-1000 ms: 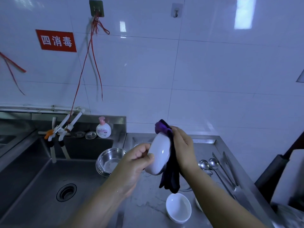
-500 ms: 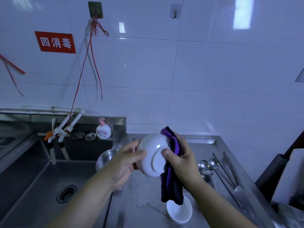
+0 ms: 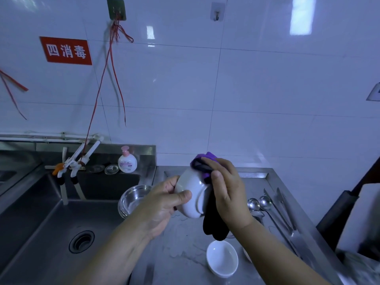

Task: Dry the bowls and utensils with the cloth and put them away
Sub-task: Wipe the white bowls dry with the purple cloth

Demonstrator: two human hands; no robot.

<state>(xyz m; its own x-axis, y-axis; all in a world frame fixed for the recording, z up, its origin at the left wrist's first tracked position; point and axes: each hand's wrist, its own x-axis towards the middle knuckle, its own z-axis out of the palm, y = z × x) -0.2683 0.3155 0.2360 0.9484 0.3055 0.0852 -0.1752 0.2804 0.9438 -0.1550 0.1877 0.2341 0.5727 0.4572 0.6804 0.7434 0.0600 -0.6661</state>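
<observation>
The left hand (image 3: 164,204) grips a white bowl (image 3: 191,199) held in the air above the counter (image 3: 185,243), thumb curled over its outer wall, its foot ring turned to the near right. The right hand (image 3: 228,194) presses a purple-and-black cloth (image 3: 213,221) against the bowl's right side, fingers curled round the cloth, whose tail hangs down. A second white bowl (image 3: 222,259) stands upright on the counter, nearer. Spoons (image 3: 259,204) lie to the right. A steel bowl (image 3: 133,199) sits at the sink (image 3: 41,223) edge, left.
</observation>
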